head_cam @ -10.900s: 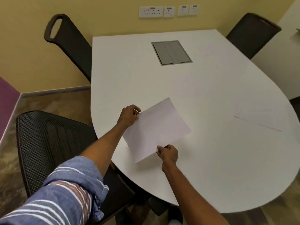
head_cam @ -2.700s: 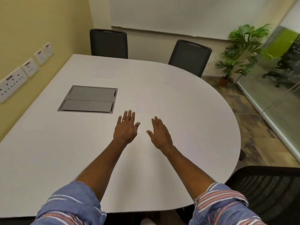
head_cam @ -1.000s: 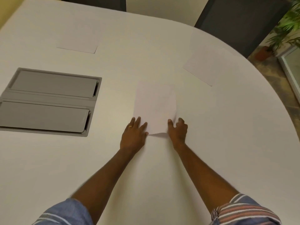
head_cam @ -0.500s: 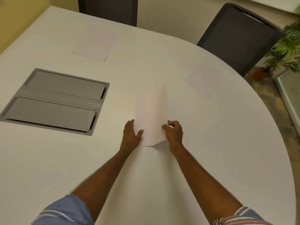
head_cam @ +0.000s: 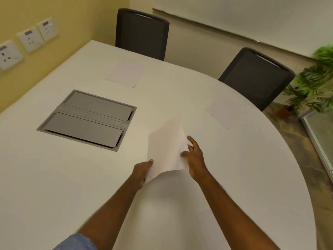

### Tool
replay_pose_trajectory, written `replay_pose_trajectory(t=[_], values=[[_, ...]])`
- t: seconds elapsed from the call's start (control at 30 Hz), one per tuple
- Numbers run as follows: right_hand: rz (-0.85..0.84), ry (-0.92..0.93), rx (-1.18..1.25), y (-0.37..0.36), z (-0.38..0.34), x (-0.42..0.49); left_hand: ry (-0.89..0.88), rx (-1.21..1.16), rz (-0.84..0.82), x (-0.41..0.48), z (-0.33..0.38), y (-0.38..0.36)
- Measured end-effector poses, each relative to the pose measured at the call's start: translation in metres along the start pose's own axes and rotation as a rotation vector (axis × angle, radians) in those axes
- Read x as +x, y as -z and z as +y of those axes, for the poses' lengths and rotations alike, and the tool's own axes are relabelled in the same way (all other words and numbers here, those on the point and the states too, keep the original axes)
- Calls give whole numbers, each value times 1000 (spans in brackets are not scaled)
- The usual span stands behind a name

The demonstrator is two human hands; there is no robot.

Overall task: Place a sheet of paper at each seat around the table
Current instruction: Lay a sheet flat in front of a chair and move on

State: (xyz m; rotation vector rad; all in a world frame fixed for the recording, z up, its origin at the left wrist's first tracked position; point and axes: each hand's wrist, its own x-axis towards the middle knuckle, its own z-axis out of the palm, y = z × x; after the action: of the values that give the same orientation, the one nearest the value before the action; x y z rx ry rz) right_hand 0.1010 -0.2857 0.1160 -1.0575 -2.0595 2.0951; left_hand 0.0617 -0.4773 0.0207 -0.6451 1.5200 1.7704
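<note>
Since the frame half a second earlier, the held white sheet of paper (head_cam: 165,148) has risen further off the white rounded tabletop (head_cam: 54,177). Both hands now grip it, whereas the left hand previously lay beside it.

White wall sockets (head_cam: 28,38) are mounted on the yellow wall at far left. A grey recessed cable box with two flaps (head_cam: 88,120) sits flush in the tabletop, left of the hands. Beyond it, a second white sheet of paper (head_cam: 126,73) lies flat in front of the black chair at the far edge (head_cam: 142,33).

The left hand (head_cam: 142,170) pinches the held sheet at its lower left corner, with the thumb on top and the fingers hidden beneath. The sheet is tilted and bowed, and its near edge is clear of the tabletop. Whether its far edge touches the surface cannot be told. The right hand (head_cam: 195,157) clamps the sheet's right edge, thumb in front, fingers behind, index finger extended.

To the right, a third white sheet of paper (head_cam: 225,112) lies flat in front of a second black chair (head_cam: 255,76). A green potted plant (head_cam: 313,82) stands on the floor at far right.
</note>
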Motion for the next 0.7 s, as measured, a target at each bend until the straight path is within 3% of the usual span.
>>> replay_pose_trajectory(t=[0.17,0.3,0.43,0.7], values=[[9,79,-283,-2,20,-40,-239,165,228,-33,0,35],[-16,88,-439,-31,47,-76,-395,275,297,-67,-1,86],[-100,84,-565,-68,74,-105,-455,383,359,-90,4,136],[-313,151,-681,-194,118,-181,-411,586,491,-161,2,292]])
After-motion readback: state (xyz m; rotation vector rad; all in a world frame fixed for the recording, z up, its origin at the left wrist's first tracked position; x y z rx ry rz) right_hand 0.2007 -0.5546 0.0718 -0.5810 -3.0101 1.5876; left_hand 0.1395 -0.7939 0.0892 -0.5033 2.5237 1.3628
